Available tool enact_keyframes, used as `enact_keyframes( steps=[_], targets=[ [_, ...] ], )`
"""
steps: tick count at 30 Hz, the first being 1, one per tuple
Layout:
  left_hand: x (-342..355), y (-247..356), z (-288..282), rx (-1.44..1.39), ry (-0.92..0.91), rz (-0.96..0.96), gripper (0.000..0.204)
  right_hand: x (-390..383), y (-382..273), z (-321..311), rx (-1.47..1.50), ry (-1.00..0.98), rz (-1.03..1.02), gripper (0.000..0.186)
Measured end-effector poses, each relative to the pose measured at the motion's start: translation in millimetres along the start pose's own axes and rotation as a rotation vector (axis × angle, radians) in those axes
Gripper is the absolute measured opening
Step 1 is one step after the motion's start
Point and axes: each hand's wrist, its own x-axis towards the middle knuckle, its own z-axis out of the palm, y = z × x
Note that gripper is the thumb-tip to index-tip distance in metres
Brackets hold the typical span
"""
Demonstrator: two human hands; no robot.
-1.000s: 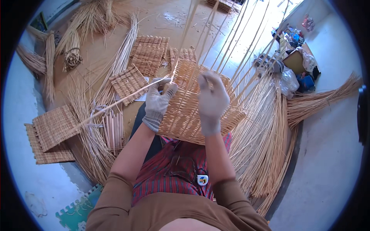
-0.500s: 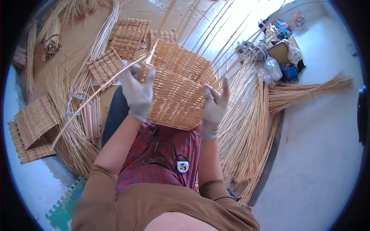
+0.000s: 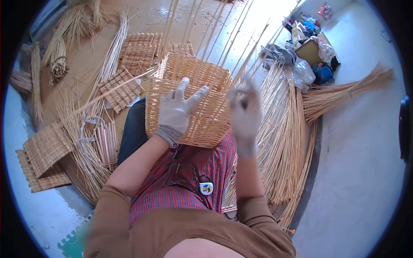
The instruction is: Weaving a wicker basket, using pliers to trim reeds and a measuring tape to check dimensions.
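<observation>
A light woven wicker basket (image 3: pixel 207 122) with long upright rods (image 3: pixel 187 30) stands over my lap. My gloved left hand (image 3: pixel 175 111) lies against its front wall, fingers spread. Near the basket's right edge, my gloved right hand (image 3: pixel 245 112) is blurred, its fingers curled; whether they grip anything is unclear. A long pale strand (image 3: pixel 105 95) reaches from the basket's upper left corner down to the left. On the striped apron (image 3: pixel 163 197) below are a dark pouch and a small white case (image 3: pixel 206 188).
Woven panels (image 3: pixel 121 88) lie ahead and left, with stacked ones (image 3: pixel 46 146) nearer. Cane bundles (image 3: pixel 58 64) and long loose canes (image 3: pixel 284 155) cover much floor on both sides. Bags and a bin (image 3: pixel 310 53) are heaped at the back right, by a white wall.
My left hand has moved from the basket's left corner down onto its front face and spread. The basket has shifted and turned slightly. My right hand has moved, most recently upward, and is blurred.
</observation>
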Motion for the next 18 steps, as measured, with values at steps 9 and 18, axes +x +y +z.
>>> enact_keyframes(
  steps=[9,18],
  targets=[
    [0,-7,18,-0.144,0.019,0.043,0.077,-223,35,-63,-0.603,-1.199,-0.008,0.033],
    [-131,62,6,-1.342,-0.665,-0.13,0.053,-188,33,-81,-0.21,-0.696,0.31,0.058]
  ],
)
